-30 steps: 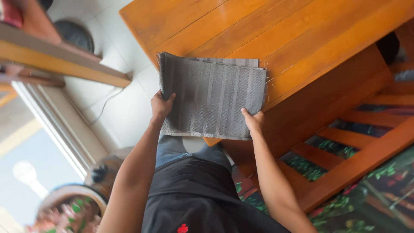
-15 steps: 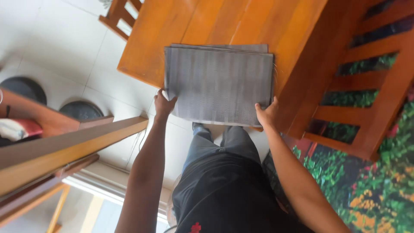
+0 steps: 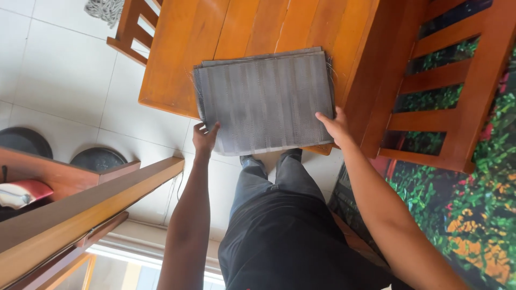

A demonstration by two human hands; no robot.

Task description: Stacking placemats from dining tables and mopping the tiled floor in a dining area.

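Observation:
I hold a folded grey striped cloth (image 3: pixel 266 99) flat in front of me, over the near edge of an orange wooden table (image 3: pixel 215 43). My left hand (image 3: pixel 205 137) grips its lower left corner. My right hand (image 3: pixel 334 126) grips its lower right edge. The cloth shows several layers at its top and left edges, with loose threads. Its far part lies over the table top; whether it rests on the wood I cannot tell. My dark trousers and legs show below it.
A wooden chair back (image 3: pixel 451 91) with slats stands right of the table, over a green floral rug (image 3: pixel 467 215). Another wooden chair (image 3: pixel 131 27) stands at the table's far left. A wooden rail (image 3: pixel 80 215) crosses the lower left. Two dark round objects (image 3: pixel 97 158) lie on the white tiled floor.
The view has swung and the cloth has moved forward, from hanging in front of me to lying flat over the table's near edge. Both hands keep their hold on its lower corners.

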